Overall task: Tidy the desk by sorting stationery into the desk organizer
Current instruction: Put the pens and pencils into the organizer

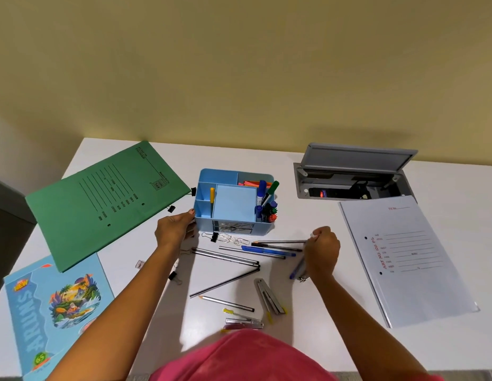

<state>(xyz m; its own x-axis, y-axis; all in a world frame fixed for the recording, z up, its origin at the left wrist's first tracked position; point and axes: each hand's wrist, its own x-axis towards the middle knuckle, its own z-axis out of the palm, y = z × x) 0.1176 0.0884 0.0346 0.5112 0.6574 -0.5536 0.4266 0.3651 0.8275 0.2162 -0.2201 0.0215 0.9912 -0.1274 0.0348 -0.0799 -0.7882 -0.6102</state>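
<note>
While markers (pixel 267 200) stand inside, left hand (pixel 173 229) touches organizer (pixel 206 188).

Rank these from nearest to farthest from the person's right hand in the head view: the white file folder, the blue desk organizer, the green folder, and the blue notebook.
From the right hand:
1. White file folder, just to its right.
2. Blue desk organizer, up and to its left, by the left hand.
3. Green folder, far left, toward the back of the desk.
4. Blue notebook, at the front left corner.

Desk organizer (pixel 234 200) near the desk's (pixel 308 320) back edge; folders lie left and right, pencils (pixel 225 255) in front.
</note>
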